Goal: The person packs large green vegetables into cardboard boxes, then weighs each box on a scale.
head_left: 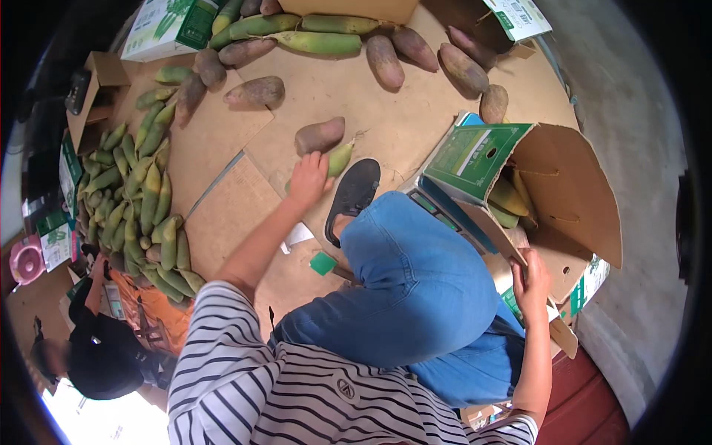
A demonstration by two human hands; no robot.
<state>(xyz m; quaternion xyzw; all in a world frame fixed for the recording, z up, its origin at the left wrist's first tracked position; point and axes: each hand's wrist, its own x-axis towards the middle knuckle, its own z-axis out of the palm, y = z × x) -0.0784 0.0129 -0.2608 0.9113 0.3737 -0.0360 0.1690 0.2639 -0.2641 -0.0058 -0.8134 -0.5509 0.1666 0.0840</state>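
Observation:
My left hand (310, 180) is closed around a green radish (341, 159) on the cardboard floor, just below a reddish-brown root (320, 136) and beside my black shoe (356, 191). At the right, my right hand (531, 282) grips the near edge of an open cardboard box (571, 189). Several green radishes (509, 199) lie inside that box, which stands beside my bent knee; its lower inside is partly hidden by the flaps.
A large heap of green radishes (152, 196) lies at the left. More roots (384, 62) and long green radishes (319, 42) are spread across the top. Another person in black (111, 348) is at the lower left, near orange cloth (159, 311).

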